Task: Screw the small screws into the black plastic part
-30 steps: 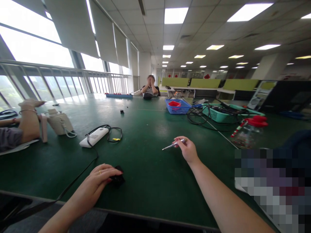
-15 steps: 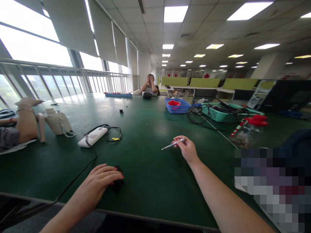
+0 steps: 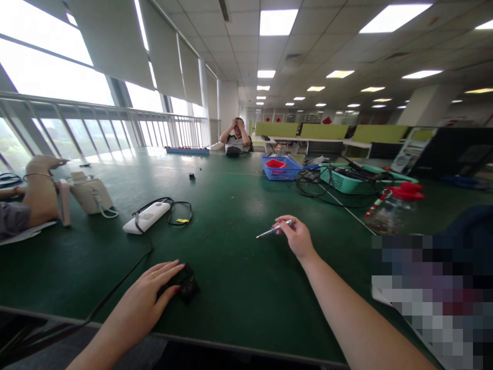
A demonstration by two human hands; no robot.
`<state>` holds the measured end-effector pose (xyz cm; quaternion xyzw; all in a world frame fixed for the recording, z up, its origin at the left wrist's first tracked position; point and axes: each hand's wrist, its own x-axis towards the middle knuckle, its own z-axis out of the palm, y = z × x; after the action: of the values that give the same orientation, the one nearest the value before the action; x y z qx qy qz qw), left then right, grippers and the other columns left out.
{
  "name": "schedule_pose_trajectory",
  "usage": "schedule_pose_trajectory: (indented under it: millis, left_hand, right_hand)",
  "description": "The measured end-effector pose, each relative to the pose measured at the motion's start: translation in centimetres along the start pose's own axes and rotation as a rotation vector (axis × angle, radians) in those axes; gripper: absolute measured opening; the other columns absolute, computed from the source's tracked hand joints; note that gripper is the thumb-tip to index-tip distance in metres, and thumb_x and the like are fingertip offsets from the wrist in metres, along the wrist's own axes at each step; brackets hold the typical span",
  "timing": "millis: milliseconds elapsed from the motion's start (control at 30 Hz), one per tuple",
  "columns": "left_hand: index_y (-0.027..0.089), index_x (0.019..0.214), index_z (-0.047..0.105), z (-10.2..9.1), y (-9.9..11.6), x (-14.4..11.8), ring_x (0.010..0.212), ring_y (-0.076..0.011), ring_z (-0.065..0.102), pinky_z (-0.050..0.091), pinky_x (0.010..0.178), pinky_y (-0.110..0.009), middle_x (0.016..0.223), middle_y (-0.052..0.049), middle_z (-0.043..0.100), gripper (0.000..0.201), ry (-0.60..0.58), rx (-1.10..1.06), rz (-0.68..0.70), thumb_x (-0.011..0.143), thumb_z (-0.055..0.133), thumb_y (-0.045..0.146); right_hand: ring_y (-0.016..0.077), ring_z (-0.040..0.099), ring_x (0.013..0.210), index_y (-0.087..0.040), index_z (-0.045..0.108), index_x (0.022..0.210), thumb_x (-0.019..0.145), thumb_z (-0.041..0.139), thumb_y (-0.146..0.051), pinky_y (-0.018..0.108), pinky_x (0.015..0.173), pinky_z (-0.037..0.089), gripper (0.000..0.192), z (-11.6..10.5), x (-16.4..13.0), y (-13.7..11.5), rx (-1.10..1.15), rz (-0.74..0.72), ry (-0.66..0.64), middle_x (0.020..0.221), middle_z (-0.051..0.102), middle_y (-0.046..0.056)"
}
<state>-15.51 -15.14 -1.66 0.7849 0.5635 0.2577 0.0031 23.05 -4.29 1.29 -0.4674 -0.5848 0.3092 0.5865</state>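
Left hand (image 3: 148, 298) gripping a small black part (image 3: 187, 285) near the green table (image 3: 239, 288) front edge, right hand (image 3: 296, 237) pinching a screwdriver (image 3: 274, 228) above open tabletop beyond it, perhaps hovering

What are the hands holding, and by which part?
Right hand pinches a small screwdriver by its handle end, tip free. Left hand grips a small black part on the table at its near edge.
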Motion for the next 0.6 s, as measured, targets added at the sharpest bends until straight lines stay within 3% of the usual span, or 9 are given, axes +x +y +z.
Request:
schedule_pose_trajectory:
  millis: [133,267,400,600]
  left_hand:
    - [0.027,0.119,0.067,0.0,0.3,0.0,0.106,-0.026,0.067,0.055,0.095,-0.043,0.115,-0.005,0.073,0.04,0.001,-0.002,-0.084,0.084,0.057,0.043]
    - [0.025,0.12,0.066,-0.6,2.0,-0.6,0.098,-0.026,0.069,0.058,0.087,-0.04,0.109,-0.005,0.074,0.045,0.152,0.001,-0.155,0.084,0.056,0.049]
    - [0.028,0.117,0.067,-0.6,4.6,-1.8,0.099,-0.025,0.068,0.057,0.088,-0.038,0.11,-0.004,0.073,0.043,0.241,-0.008,-0.096,0.084,0.057,0.053]
    - [0.029,0.115,0.068,0.9,6.5,-2.3,0.101,-0.0269,0.065,0.055,0.09,-0.042,0.114,-0.005,0.072,0.041,0.207,0.043,-0.074,0.085,0.056,0.054]
  right_hand:
    - [0.0194,0.064,0.068,-0.017,0.068,0.087,0.079,0.066,-0.049,0.037,0.072,0.054,0.033,0.0,-0.2,-0.4,-0.003,0.004,0.001,0.08,0.072,0.008]
    - [0.0192,0.064,0.068,-0.017,0.068,0.086,0.079,0.066,-0.049,0.037,0.072,0.054,0.032,0.0,-0.2,-0.4,-0.001,0.004,0.002,0.08,0.072,0.008]
    - [0.0193,0.064,0.068,-0.018,0.068,0.087,0.079,0.066,-0.049,0.036,0.072,0.054,0.032,-0.1,-0.1,-0.2,-0.005,-0.003,-0.007,0.08,0.072,0.008]
    - [0.0185,0.064,0.066,-0.017,0.068,0.086,0.078,0.067,-0.048,0.035,0.07,0.053,0.032,0.0,-0.1,0.0,0.014,-0.01,0.004,0.078,0.072,0.007]
